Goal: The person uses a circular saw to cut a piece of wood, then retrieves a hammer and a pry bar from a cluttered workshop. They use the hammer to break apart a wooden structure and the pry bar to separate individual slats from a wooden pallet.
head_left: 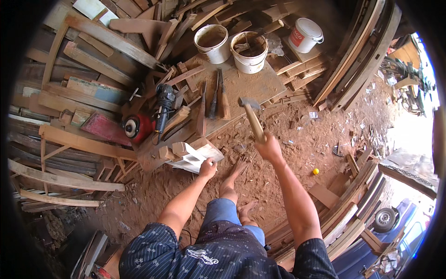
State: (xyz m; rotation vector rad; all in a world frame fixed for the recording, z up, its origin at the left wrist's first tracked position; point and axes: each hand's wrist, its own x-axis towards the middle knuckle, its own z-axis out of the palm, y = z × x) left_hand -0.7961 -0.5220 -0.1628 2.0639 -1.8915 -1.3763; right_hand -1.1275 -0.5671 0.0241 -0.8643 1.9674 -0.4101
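Note:
My right hand point(268, 148) is closed round the wooden handle of a hammer point(253, 116), raised with its metal head up. My left hand point(208, 168) is curled at a white sheet or board point(188, 162) with wood offcuts on it; what its fingers pinch is too small to make out. Beyond them, a low wooden bench top point(268, 79) carries chisels point(214, 95), a black power tool point(162, 111), a round red tool or reel point(135, 128) and loose wood pieces.
White buckets point(248, 63) stand at the back. Stacked timber and curved frames point(74, 56) crowd the left, with more boards point(353, 51) on the right. Sawdust-strewn ground point(297, 139) surrounds my bare feet. A small yellow ball point(316, 171) lies at right, near a blue vehicle point(404, 228).

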